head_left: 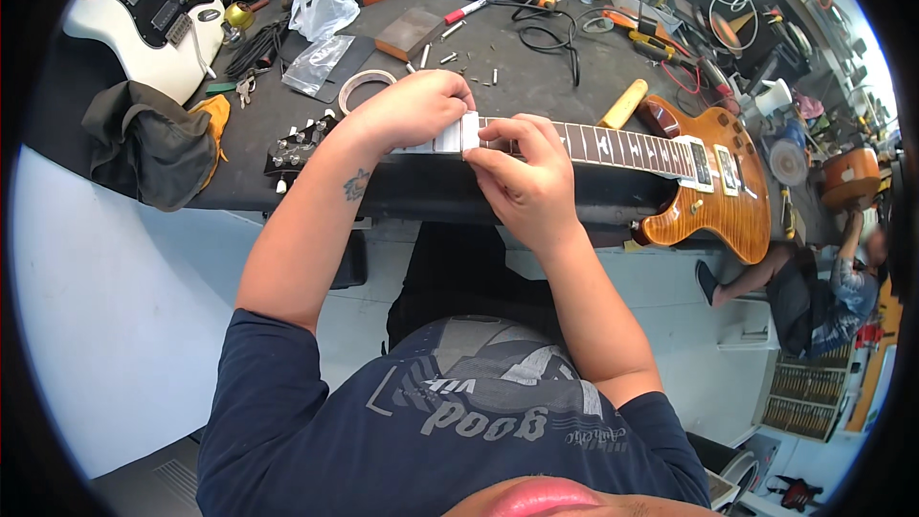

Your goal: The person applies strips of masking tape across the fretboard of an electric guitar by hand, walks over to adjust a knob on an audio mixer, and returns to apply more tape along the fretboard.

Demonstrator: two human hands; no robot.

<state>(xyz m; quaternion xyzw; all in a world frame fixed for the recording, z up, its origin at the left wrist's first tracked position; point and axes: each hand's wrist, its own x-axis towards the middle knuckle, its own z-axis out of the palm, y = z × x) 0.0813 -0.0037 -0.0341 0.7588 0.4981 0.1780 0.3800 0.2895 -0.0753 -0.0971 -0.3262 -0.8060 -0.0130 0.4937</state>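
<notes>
An amber flame-top electric guitar (718, 196) lies across the bench, its neck running left to a dark headstock (299, 148). A white strip that looks like masking tape (470, 137) crosses the fretboard (622, 148). My left hand (414, 107) reaches over the neck, fingers curled and pinched at the strip's far end. Closer to me, my right hand (528, 168) has thumb and index finger pinched at the strip's near edge. More white covering shows on the fretboard beside my left hand, which partly hides it. A tape roll (366, 89) lies just beyond my left wrist.
A white guitar body (144, 24) and a dark cloth (144, 144) are at the left. Beyond the neck lie a brown block (410, 33), small metal pieces, a marker (466, 11) and a black cable (574, 48). Another person (833, 297) is at the far right.
</notes>
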